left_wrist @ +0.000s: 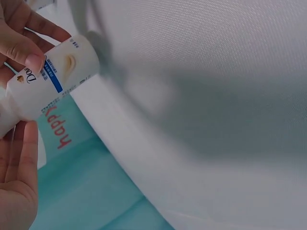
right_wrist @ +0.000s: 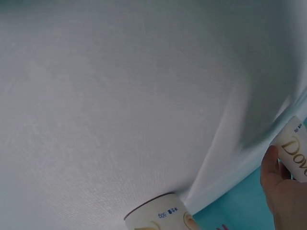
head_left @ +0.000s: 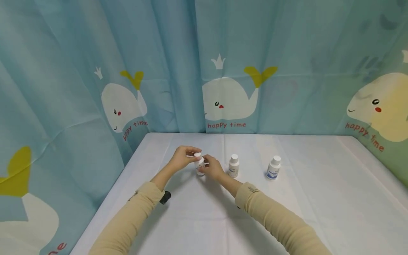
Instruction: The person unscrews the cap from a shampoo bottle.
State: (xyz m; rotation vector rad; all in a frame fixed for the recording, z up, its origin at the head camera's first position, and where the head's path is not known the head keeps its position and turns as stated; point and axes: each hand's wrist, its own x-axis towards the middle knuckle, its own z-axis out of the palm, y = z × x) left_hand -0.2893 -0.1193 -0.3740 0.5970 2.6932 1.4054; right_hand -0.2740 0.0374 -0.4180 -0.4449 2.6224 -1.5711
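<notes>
Held between both hands is a small white Dove bottle with a white cap, near the left of the table. At its top, the left hand pinches the cap between thumb and fingers. My right hand grips the bottle's body from the right. The left wrist view shows the bottle's blue-banded label, with the right thumb pressed on it and the left fingers by the neck. In the right wrist view, the right hand holds the Dove bottle at the frame's edge.
Two similar white bottles stand upright to the right: one close to my right hand, another farther along. A white cloth covers the table. Blue whale-print curtains hang behind and at the sides. A black object shows by the left sleeve.
</notes>
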